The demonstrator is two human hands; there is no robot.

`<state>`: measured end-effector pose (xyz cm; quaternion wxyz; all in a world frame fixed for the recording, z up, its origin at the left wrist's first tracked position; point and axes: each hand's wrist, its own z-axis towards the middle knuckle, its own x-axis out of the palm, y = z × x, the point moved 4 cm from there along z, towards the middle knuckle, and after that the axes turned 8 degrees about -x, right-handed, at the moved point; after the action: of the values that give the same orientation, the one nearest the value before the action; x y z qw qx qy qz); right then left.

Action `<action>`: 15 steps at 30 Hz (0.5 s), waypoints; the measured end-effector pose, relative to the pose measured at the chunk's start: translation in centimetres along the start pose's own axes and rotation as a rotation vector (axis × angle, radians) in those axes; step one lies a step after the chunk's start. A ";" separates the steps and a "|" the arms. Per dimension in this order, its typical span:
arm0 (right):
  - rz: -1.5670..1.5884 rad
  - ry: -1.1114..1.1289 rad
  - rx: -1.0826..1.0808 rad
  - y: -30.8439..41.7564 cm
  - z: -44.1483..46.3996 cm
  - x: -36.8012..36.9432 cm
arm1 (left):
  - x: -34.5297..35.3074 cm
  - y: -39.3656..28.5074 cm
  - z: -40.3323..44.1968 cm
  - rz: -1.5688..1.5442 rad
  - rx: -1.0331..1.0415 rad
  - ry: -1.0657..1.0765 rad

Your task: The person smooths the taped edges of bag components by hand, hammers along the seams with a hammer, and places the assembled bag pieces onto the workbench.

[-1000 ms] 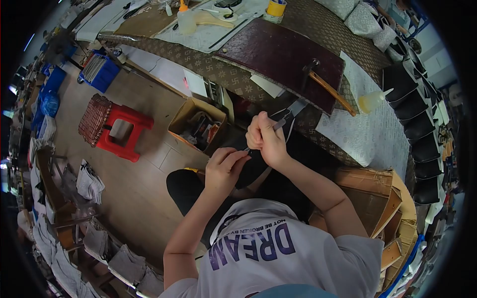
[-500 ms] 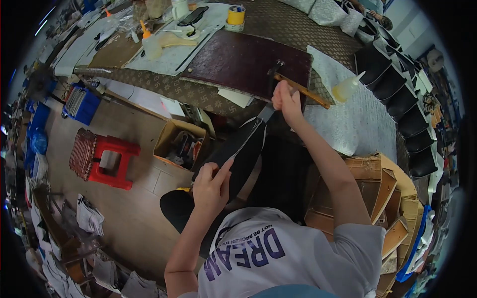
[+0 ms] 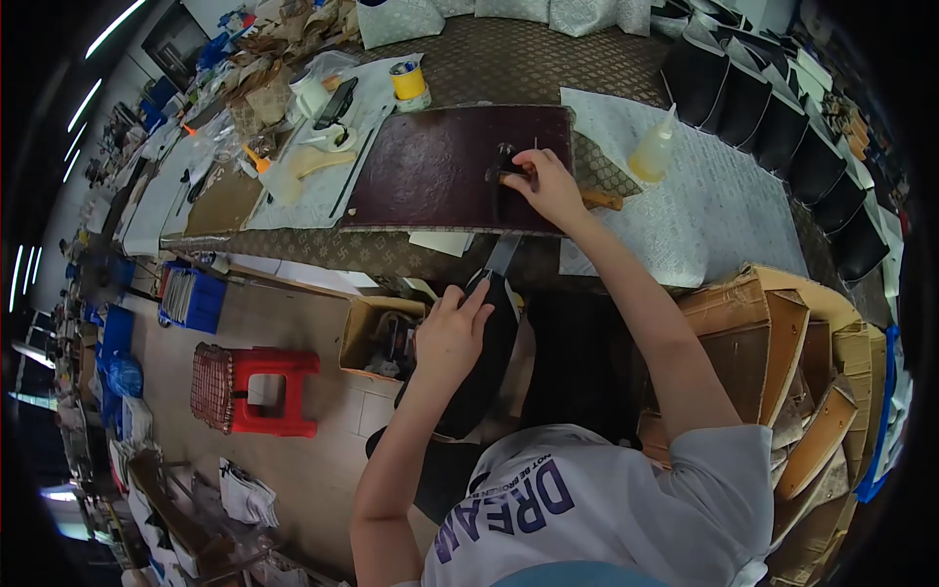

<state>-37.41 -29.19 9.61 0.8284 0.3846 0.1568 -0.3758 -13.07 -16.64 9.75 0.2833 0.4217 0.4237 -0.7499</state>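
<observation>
My left hand (image 3: pixel 452 333) is closed on the upper end of a long black piece (image 3: pixel 497 338) lying over my lap. A flat metal strip (image 3: pixel 502 254) sticks out between that end and the table edge. On a dark red board (image 3: pixel 421 161) lies a hammer with a dark head (image 3: pixel 505 161) and a wooden handle (image 3: pixel 602 200). Over the hammer, near its head, my right hand (image 3: pixel 550 191) has its fingers pinched together. Something small and dark shows between them, too hidden to make out.
A bottle of yellowish liquid (image 3: pixel 652 147) stands right of the board. Left of it are a yellow tin (image 3: pixel 407 80) and an orange-tipped bottle (image 3: pixel 281 183). Black bags (image 3: pixel 743 103) line the right side. Cardboard boxes (image 3: pixel 743 362) and a red stool (image 3: pixel 284 391) stand below.
The view has turned toward the table. My right hand went from the tool by my left hand to the hammer on the board. My left hand has moved up the black piece.
</observation>
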 end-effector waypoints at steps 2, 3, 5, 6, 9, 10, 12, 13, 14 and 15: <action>-0.138 0.104 0.010 -0.2 -0.3 0.5 | 0.5 -0.1 0.8 0.017 0.012 0.013; -0.208 0.136 0.000 -0.2 -0.2 0.8 | 0.6 -0.2 1.1 0.021 0.024 0.028; -0.348 0.205 -0.020 -0.3 -0.1 1.5 | 0.9 -0.3 1.4 0.027 0.046 0.057; -0.380 0.207 -0.073 -0.7 0.0 1.9 | 1.2 -0.5 1.5 0.100 0.058 0.087; -0.373 0.194 -0.119 -0.5 -0.1 2.3 | 1.9 -1.0 1.6 0.261 0.079 0.164; -0.300 0.173 -0.052 1.3 -0.2 1.3 | 1.9 -1.2 1.6 0.281 0.082 0.184; -0.135 0.093 -0.010 4.6 -1.0 -0.5 | 1.6 -1.1 1.5 0.197 0.082 0.200; -0.043 0.023 -0.031 6.0 -1.5 -1.6 | 1.2 -0.8 1.5 0.100 0.089 0.193; 0.048 -0.048 -0.050 7.2 -1.9 -2.8 | 0.6 -0.5 1.5 0.004 0.100 0.183; 0.145 -0.006 0.029 8.4 -2.6 -3.5 | 0.0 0.0 1.4 -0.073 0.088 0.214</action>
<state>-33.43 -21.95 14.21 0.8484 0.4058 0.1203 -0.3181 -13.61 -17.91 10.18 0.1903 0.4957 0.4333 -0.7282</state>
